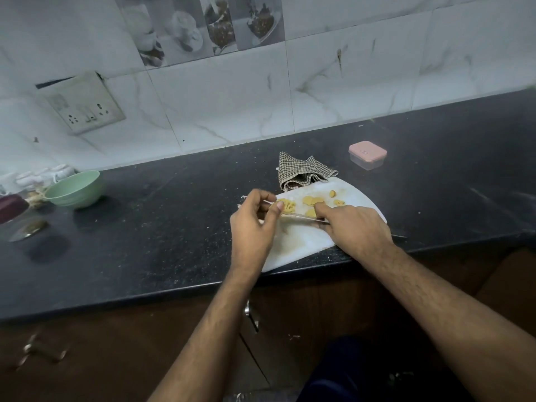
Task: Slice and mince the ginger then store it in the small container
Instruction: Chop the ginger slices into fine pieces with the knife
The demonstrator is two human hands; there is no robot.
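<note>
On the cutting board (304, 242), the right hand (352, 227) grips the knife (301, 217) mid-slicing while the left hand's (253, 224) fingers (279, 205) pinch the ginger (287, 205); next, finer mincing.

We see both bare forearms reach forward over the cutting board (304, 242). The left hand (255, 224) sits at its left edge, fingers curled, thumb and forefinger pinched together. The right hand (353, 227) lies knuckles-up over its middle, fingers wrapped round a knife (301, 217).
</note>
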